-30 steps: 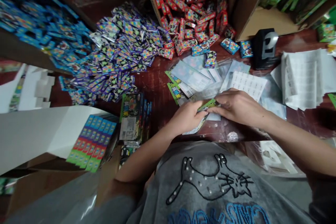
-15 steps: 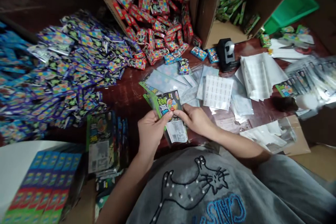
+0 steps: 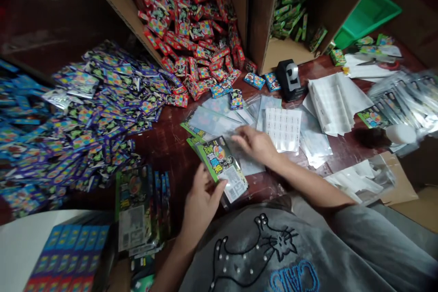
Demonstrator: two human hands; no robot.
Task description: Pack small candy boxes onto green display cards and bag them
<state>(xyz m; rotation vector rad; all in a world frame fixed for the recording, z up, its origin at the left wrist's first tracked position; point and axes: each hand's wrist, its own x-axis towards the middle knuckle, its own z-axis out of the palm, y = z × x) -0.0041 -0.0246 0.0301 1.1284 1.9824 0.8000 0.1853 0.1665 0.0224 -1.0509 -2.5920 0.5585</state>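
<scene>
A printed packet (image 3: 219, 157) with a green edge and a white label lies tilted in front of me, over clear plastic sleeves (image 3: 212, 121). My left hand (image 3: 201, 191) is at its lower left edge, fingers curled but apart, the thumb near the white label. Just right of the packet's top, my right hand (image 3: 255, 143) hovers over the sleeves, thumb and fingers close together; whether something thin is between them is too blurred to tell. A sheet of small printed stickers (image 3: 283, 127) lies beyond my right hand.
Purple packets (image 3: 112, 96) are heaped at the left, with a stack of filled packs (image 3: 133, 205) nearer me. Red packets (image 3: 191, 23) fill a carton. A black tape dispenser (image 3: 289, 80), white papers (image 3: 331, 102) and a dark bottle with white cap (image 3: 400, 134) stand or lie rightward.
Both hands have come off the packet's upper part; my left moved down and opened, my right moved slightly away. The packet now lies lower, its printed front more fully visible. The view has shifted a little.
</scene>
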